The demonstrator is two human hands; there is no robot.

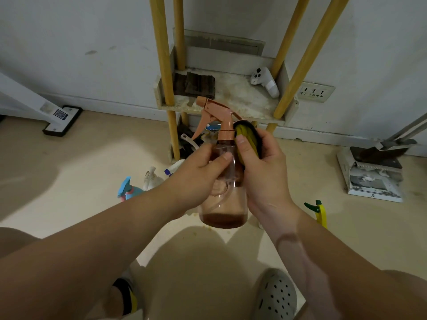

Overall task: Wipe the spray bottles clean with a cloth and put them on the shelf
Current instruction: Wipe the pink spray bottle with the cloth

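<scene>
A clear pinkish-brown spray bottle [223, 204] with a salmon trigger head and a little dark liquid at its bottom is held upright in mid-air. My left hand [198, 176] grips its upper body. My right hand [263, 172] presses a yellow-green and dark cloth [248, 139] against the bottle's neck and shoulder. Behind stands the low shelf [242, 100] with yellow posts. On the floor lie a blue-headed spray bottle [127, 188], a white pump bottle [151, 179], a white sprayer [174, 166] and a yellow bottle with a green trigger [320, 211].
A folded dark cloth [196, 85] and a white game controller [265, 80] lie on the shelf. A wall socket [315, 91] is at the right. A dustpan and papers [374, 172] sit at the far right, a white stand base [62, 121] at the left. My sandalled feet [276, 296] are below.
</scene>
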